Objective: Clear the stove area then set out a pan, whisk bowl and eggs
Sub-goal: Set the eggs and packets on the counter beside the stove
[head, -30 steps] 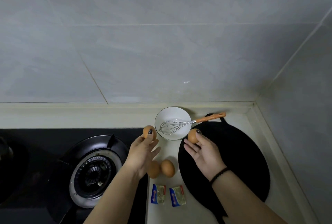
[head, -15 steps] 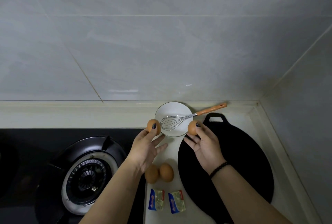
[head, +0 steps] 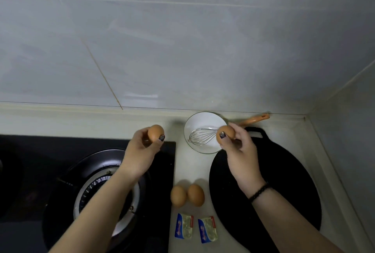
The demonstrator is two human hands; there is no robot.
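My left hand [head: 142,149] holds a brown egg [head: 155,132] in its fingertips above the back edge of the black stove [head: 30,171]. My right hand [head: 241,151] pinches a second brown egg [head: 227,133] over the right rim of the white bowl [head: 199,123]. A wire whisk [head: 203,136] with an orange handle [head: 254,119] lies in the bowl. A flat black pan [head: 284,181] rests on the counter to the right, under my right forearm. Two more brown eggs [head: 187,195] lie side by side on the counter between stove and pan.
A gas burner [head: 101,188] sits under my left forearm. Two small foil packets [head: 195,228] lie on the pale counter [head: 182,171] in front of the eggs. Tiled walls close the back and right side.
Both hands moved apart with their eggs: the left went left toward the stove, the right now sits at the bowl's right rim. The camera moved closer and shifted left.
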